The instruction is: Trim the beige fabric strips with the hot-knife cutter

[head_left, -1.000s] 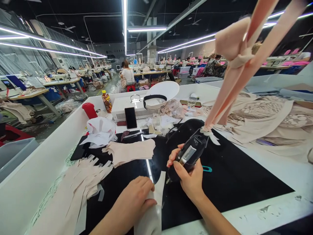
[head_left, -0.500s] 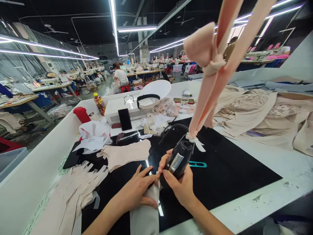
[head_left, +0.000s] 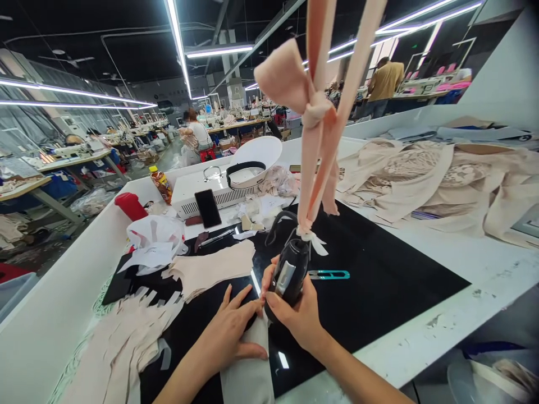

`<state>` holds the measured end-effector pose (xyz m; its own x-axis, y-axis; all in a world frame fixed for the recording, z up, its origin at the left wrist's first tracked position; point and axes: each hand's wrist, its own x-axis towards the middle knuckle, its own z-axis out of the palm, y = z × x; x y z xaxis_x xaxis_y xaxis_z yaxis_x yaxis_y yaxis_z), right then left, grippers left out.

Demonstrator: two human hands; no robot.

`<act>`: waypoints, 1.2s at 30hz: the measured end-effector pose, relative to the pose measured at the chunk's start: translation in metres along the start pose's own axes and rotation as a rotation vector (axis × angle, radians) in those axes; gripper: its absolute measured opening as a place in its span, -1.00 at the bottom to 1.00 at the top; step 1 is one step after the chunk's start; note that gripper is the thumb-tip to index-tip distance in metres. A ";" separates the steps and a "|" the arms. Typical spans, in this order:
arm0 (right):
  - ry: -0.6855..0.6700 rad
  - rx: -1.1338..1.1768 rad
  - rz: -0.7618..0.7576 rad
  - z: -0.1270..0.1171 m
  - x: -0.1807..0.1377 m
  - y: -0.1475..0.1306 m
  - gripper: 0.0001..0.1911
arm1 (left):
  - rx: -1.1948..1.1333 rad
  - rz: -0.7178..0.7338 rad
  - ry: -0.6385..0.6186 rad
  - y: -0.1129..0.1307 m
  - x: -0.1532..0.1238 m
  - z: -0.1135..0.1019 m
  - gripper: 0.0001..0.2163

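My right hand (head_left: 301,317) is wrapped round a black hand-held tool (head_left: 288,273) that hangs from a knotted pink fabric band (head_left: 316,140) coming down from above. Its tip meets the top end of a pale beige fabric strip (head_left: 248,370) lying on the black work mat (head_left: 379,286). My left hand (head_left: 229,331) lies flat on that strip with fingers spread, holding it down just left of the tool.
Cut beige pieces lie in piles at left (head_left: 122,342) and centre (head_left: 214,269). Teal snips (head_left: 330,274) sit right of the tool. Behind are a phone (head_left: 209,207), a white box (head_left: 197,193), a white bowl (head_left: 256,157), a red cup (head_left: 130,206) and lace fabric (head_left: 442,185). Other people work at far tables.
My left hand's fingers opened out and spread flat on the strip. My right hand brought the tool left and closer until its tip met the strip's end. The view swung right.
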<state>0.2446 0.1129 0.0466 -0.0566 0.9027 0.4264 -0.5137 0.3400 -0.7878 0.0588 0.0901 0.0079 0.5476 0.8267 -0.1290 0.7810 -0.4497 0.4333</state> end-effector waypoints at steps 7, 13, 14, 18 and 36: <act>0.017 -0.010 -0.002 0.004 0.000 0.001 -0.76 | 0.009 -0.004 -0.016 -0.001 -0.001 0.000 -0.34; 0.020 -0.022 -0.002 0.004 -0.001 0.002 -0.76 | 0.003 -0.029 -0.032 0.004 -0.002 -0.003 -0.38; 0.021 -0.023 -0.001 0.004 -0.001 0.002 -0.75 | -0.002 -0.029 -0.028 0.004 -0.001 -0.003 -0.38; 0.023 -0.029 0.000 0.003 -0.002 0.002 -0.72 | 0.002 -0.023 -0.010 0.005 -0.002 -0.002 -0.33; 0.002 -0.042 0.042 -0.014 -0.010 0.014 -0.61 | -0.050 -0.060 -0.004 0.013 -0.011 -0.002 -0.39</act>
<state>0.2495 0.1126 0.0250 -0.0754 0.9172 0.3913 -0.4746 0.3122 -0.8230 0.0625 0.0762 0.0164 0.5015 0.8503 -0.1595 0.7966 -0.3820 0.4685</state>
